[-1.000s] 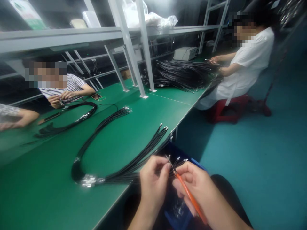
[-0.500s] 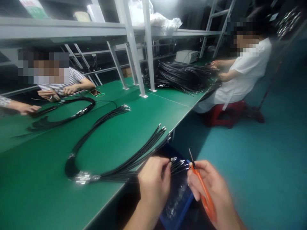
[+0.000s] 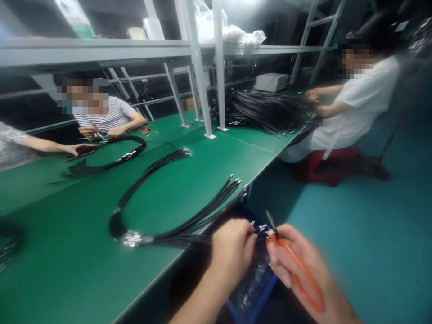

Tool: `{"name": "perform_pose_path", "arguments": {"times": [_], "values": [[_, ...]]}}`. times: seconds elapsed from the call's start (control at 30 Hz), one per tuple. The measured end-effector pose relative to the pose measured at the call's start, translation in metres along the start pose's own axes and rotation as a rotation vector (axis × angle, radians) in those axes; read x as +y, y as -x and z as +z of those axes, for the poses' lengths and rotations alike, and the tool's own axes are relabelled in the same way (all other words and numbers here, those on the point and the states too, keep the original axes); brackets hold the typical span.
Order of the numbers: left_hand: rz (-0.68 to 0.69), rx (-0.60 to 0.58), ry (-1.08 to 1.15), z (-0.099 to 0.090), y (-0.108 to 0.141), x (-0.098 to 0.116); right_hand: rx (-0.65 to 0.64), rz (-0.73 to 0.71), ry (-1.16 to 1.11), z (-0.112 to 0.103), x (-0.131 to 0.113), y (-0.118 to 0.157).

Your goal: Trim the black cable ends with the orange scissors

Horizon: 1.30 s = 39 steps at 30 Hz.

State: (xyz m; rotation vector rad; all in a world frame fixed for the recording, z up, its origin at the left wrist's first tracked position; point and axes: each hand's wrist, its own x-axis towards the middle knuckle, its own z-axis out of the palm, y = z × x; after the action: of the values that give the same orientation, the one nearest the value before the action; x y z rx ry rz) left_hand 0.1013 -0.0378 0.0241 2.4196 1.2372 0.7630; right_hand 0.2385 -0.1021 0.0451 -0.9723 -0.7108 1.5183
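Observation:
My left hand (image 3: 232, 245) is closed in a pinch on the end of a black cable, whose metal tip (image 3: 260, 228) sticks out toward the right. From there a bundle of black cables (image 3: 199, 220) runs back over the table edge and bends round in a loop, with shiny metal fittings (image 3: 132, 238) at the bend. Orange-handled scissors (image 3: 299, 270) rest in my right hand (image 3: 297, 256), fingers wrapped round them and blades pointing up. The right fingertips are close to the cable tip; whether they touch it I cannot make out.
Below my hands is a blue bin (image 3: 266, 288) with small clear pieces. The green table (image 3: 84, 261) carries a large heap of black cables (image 3: 270, 110) near a person in white (image 3: 361, 108) on a red stool (image 3: 324, 166). Across sit a striped-shirt person (image 3: 111, 112) and another arm holding a phone (image 3: 81, 152).
The view has shifted, so the table and people appear farther right. My left hand has come closer to my right hand, and the scissors' handle has swung outward to the right.

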Motion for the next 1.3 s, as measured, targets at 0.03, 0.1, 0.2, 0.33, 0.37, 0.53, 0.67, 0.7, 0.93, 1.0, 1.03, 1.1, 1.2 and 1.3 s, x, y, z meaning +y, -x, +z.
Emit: {"name": "perform_pose_path", "arguments": {"times": [0.03, 0.1, 0.2, 0.33, 0.37, 0.53, 0.67, 0.7, 0.93, 1.0, 1.03, 1.1, 1.2, 1.3], "values": [[0.010, -0.041, -0.041, 0.005, 0.000, -0.001, 0.017, -0.014, -0.004, -0.002, -0.002, 0.000], [-0.005, -0.049, -0.111, 0.010, 0.000, -0.009, 0.059, -0.036, 0.024, -0.005, -0.005, -0.001], [-0.148, 0.074, -0.258, 0.003, -0.001, -0.032, 0.208, -0.072, 0.220, -0.003, -0.002, -0.009], [-0.229, 0.124, -0.423, -0.010, 0.001, -0.061, 0.309, -0.215, 0.485, 0.004, 0.021, -0.031], [-0.220, 0.113, -0.443, -0.011, 0.002, -0.065, 0.288, -0.241, 0.553, 0.004, 0.029, -0.037], [-0.218, 0.105, -0.449, -0.006, 0.003, -0.074, 0.153, -0.096, 0.965, -0.018, 0.069, -0.060], [-0.321, 0.166, -0.321, -0.021, -0.004, -0.068, 0.302, -0.010, 0.694, -0.043, 0.072, -0.063], [-0.342, 0.178, -0.265, -0.027, -0.007, -0.064, 0.368, -0.007, 0.607, -0.044, 0.067, -0.062], [-0.128, 0.094, 0.375, -0.049, -0.024, -0.007, 0.230, -0.120, 0.188, -0.003, 0.018, -0.044], [-0.072, 0.126, 0.480, -0.044, -0.022, 0.002, 0.207, -0.161, 0.029, 0.008, 0.011, -0.041], [-0.086, 0.132, 0.528, -0.040, -0.020, 0.004, 0.218, -0.188, -0.031, 0.012, 0.009, -0.040], [-0.185, 0.106, 0.655, -0.032, -0.016, 0.006, 0.247, -0.220, -0.098, 0.017, 0.006, -0.037], [-0.327, 0.062, 0.782, -0.026, -0.008, 0.005, 0.252, -0.218, -0.129, 0.022, 0.005, -0.036], [-0.336, 0.073, 0.723, -0.026, -0.003, 0.006, 0.265, -0.220, -0.162, 0.027, 0.006, -0.039]]}}
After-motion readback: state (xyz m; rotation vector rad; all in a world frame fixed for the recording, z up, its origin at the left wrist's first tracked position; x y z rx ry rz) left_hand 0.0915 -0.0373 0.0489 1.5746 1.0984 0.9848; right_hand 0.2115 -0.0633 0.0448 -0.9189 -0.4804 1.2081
